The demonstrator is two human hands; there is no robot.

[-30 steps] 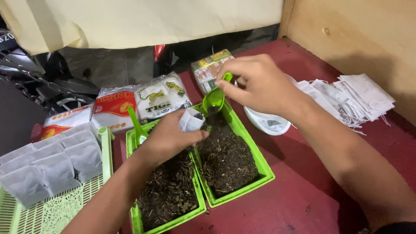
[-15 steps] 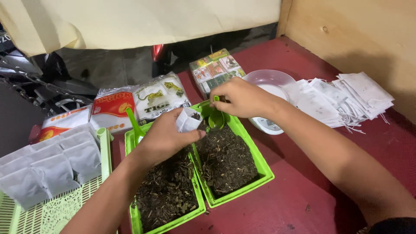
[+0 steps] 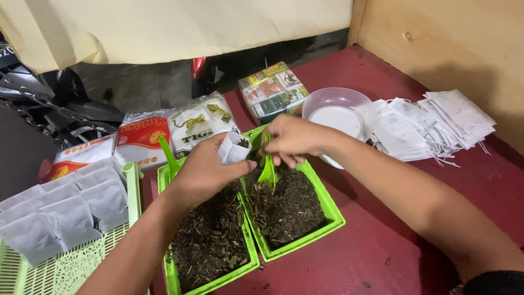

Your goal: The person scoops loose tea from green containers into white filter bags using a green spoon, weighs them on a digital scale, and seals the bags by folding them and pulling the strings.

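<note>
Lowered since half a second ago, the right hand (image 3: 292, 139) now dips its pinched green scoop (image 3: 268, 173) into the dark leaves of the right green tray (image 3: 330, 210). Just left of it, the left hand (image 3: 204, 172) is closed around a small white bag (image 3: 233, 147), its mouth open upward, above the seam between both trays on the red desk (image 3: 382, 246).

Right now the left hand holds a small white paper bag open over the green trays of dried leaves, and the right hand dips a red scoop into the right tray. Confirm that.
Not quite: the scoop is green, not red. The head view shows the right hand dipping it into the right tray of dried leaves, while the left hand holds the small white paper bag open over the trays.
</note>
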